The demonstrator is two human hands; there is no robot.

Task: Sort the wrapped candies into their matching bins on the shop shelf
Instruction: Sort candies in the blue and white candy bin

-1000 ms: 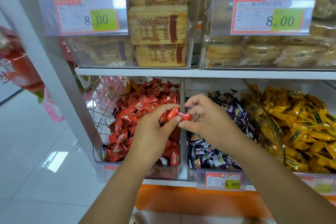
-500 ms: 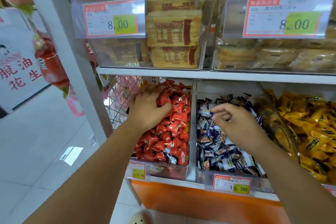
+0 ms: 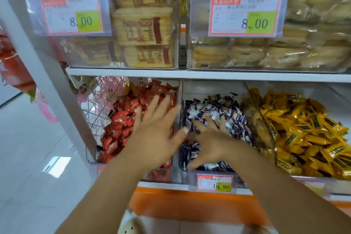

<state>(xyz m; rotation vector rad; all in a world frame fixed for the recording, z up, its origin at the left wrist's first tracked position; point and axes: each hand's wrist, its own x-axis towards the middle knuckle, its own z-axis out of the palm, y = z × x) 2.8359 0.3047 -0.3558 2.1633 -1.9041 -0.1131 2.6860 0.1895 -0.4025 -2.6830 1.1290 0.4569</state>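
Three heaps of wrapped candies lie side by side on the lower shelf, each in its own clear bin: red candies on the left, purple-and-white candies in the middle, yellow candies on the right. Your left hand is over the red heap, palm down, fingers straight and fanned wide, thumb pointing toward the middle bin. It grips nothing. Your right hand is low in the middle bin, fingers splayed with their tips among the purple-and-white wrappers; no candy shows pinched in it, though motion blur hides the palm side. Both forearms rise from the bottom edge and converge, the two hands just beside each other. One price tag reading 19.90 sits on the middle bin's front. Above, two clear bins hold wrapped cake slices, each with one 8.00 tag.
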